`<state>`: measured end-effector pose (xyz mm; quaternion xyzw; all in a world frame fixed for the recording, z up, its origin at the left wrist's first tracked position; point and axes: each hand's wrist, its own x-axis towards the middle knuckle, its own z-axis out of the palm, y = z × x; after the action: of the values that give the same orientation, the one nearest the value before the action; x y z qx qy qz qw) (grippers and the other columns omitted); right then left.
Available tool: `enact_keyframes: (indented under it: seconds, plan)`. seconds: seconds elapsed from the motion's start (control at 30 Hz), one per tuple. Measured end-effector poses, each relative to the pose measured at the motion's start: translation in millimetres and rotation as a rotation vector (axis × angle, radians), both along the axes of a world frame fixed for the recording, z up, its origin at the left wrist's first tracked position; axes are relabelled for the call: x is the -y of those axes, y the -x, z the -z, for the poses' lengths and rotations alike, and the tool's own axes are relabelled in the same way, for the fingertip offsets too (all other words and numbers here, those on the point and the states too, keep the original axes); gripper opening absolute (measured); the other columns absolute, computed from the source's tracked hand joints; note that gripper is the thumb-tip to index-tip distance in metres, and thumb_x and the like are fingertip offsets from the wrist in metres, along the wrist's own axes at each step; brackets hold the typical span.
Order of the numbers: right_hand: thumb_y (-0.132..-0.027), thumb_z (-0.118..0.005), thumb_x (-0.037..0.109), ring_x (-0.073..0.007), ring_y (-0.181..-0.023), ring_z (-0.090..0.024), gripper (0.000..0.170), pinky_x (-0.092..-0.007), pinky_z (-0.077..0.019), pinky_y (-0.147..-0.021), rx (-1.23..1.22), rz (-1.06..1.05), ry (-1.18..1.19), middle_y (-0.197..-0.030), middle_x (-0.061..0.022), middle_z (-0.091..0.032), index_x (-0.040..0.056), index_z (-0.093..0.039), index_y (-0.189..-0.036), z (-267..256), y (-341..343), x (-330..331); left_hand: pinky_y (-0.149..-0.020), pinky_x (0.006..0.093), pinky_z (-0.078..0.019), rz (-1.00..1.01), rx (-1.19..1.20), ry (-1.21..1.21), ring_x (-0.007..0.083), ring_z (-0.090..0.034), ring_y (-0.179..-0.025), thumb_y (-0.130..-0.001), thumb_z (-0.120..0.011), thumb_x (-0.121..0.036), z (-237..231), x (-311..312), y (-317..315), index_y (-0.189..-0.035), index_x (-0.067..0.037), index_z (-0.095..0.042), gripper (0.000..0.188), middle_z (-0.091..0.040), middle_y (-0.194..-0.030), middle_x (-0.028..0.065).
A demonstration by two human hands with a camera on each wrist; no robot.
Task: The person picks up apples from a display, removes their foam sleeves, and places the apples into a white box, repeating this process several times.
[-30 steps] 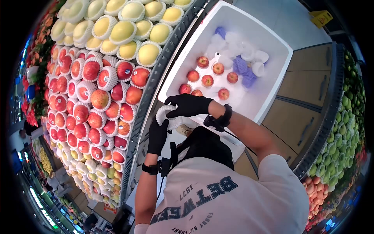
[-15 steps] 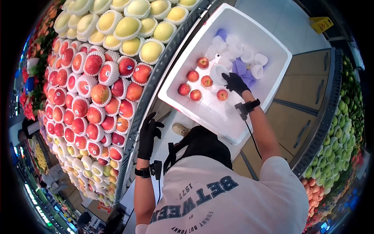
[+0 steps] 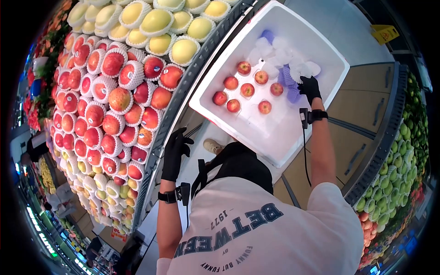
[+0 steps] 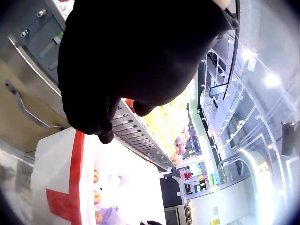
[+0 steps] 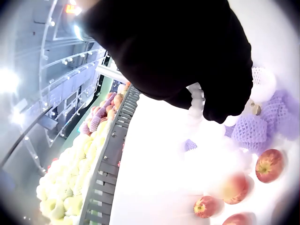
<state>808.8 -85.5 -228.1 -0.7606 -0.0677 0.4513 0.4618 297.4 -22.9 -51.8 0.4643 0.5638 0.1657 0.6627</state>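
In the head view my black-gloved right hand (image 3: 310, 88) reaches over the right side of the white foam box (image 3: 275, 133). Its fingers pinch a white foam fruit net (image 5: 196, 98), as the right wrist view shows; much of the net is hidden behind the glove. Close by lie purple foam nets (image 3: 288, 82) and several white ones. To their left, red apples (image 3: 247, 89) stand spaced out on the box floor. My left hand (image 3: 176, 153), gloved too, hangs with loosely bent fingers beside the display's edge, holding nothing.
Along the left runs a fruit display with a grey slatted edge (image 3: 183, 98), stacked with netted red apples (image 3: 113, 63) and yellow fruit (image 3: 156, 22). Wooden cabinets (image 3: 357, 110) and green fruit (image 3: 389, 176) line the right. A yellow floor sign (image 3: 384, 34) stands behind.
Both hands were at a white foam net by the box's near corner. My left hand let go and drew back; my right hand carried the net across the apples to the box's right side.
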Motion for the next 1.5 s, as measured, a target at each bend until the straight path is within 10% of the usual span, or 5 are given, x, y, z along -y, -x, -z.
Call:
enact_keyframes:
  seconds: [0.37, 0.67, 1.03, 1.17, 1.5]
  plan:
    - [-0.084, -0.066, 0.026, -0.0181, -0.059, -0.061, 0.038, -0.0300, -0.0498, -0.050, -0.420, -0.272, -0.175, -0.083, -0.0083, -0.063, 0.0065, -0.052, -0.113, -26.6, 58.2, -25.3, -0.057, 0.0196, -0.0413, -0.014, 0.004, 0.019, 0.0060, -0.049, -0.061, -0.098, -0.042, -0.030, -9.1, 0.1, 2.3, -0.125, -0.005, -0.050, 0.038, -0.062, -0.085, 0.0075]
    - [-0.085, -0.057, 0.026, -0.0171, -0.060, -0.060, 0.024, -0.0290, -0.0493, -0.051, -0.200, -0.411, -0.024, -0.080, -0.0060, -0.063, 0.0068, -0.061, -0.100, -0.9, 63.7, -9.2, -0.057, 0.0202, -0.0414, -0.028, 0.021, 0.013, 0.0066, -0.050, -0.062, -0.098, -0.043, -0.030, -7.1, -0.2, 6.1, -0.120, -0.003, -0.053, 0.037, -0.061, -0.084, 0.0070]
    - [-0.089, -0.057, 0.029, -0.0125, -0.039, -0.049, 0.033, -0.0276, -0.0368, -0.037, -0.129, -0.725, 0.093, -0.051, -0.0019, -0.050, 0.0051, -0.057, -0.066, -18.4, 85.5, -20.0, -0.046, 0.0242, -0.0246, -0.205, 0.132, -0.072, 0.0068, -0.033, -0.050, -0.094, -0.045, -0.025, 3.1, 6.1, 47.2, -0.066, -0.011, -0.041, 0.032, -0.036, -0.058, -0.0040]
    - [-0.084, -0.056, 0.012, -0.0182, -0.045, -0.054, 0.016, -0.0315, -0.0409, -0.041, 0.560, -1.264, -0.131, -0.057, -0.0093, -0.056, 0.0011, -0.063, -0.093, 16.4, 77.2, -25.9, -0.046, 0.0242, -0.0226, -0.377, 0.441, 0.059, 0.0072, -0.029, -0.050, -0.093, -0.046, -0.025, -2.3, 13.7, 59.0, -0.064, -0.012, -0.037, 0.033, -0.030, -0.058, -0.0043]
    - [-0.093, -0.051, 0.033, -0.0126, -0.035, -0.042, 0.037, -0.0310, -0.0299, -0.034, 0.009, -0.817, 0.060, -0.047, 0.0004, -0.043, 0.0064, -0.054, -0.067, -3.0, 102.7, -62.8, -0.047, 0.0258, -0.0224, -0.545, 0.593, 0.050, 0.0098, -0.026, -0.049, -0.090, -0.047, -0.023, -6.6, 32.4, 102.1, -0.061, -0.016, -0.031, 0.034, -0.023, -0.058, -0.0040]
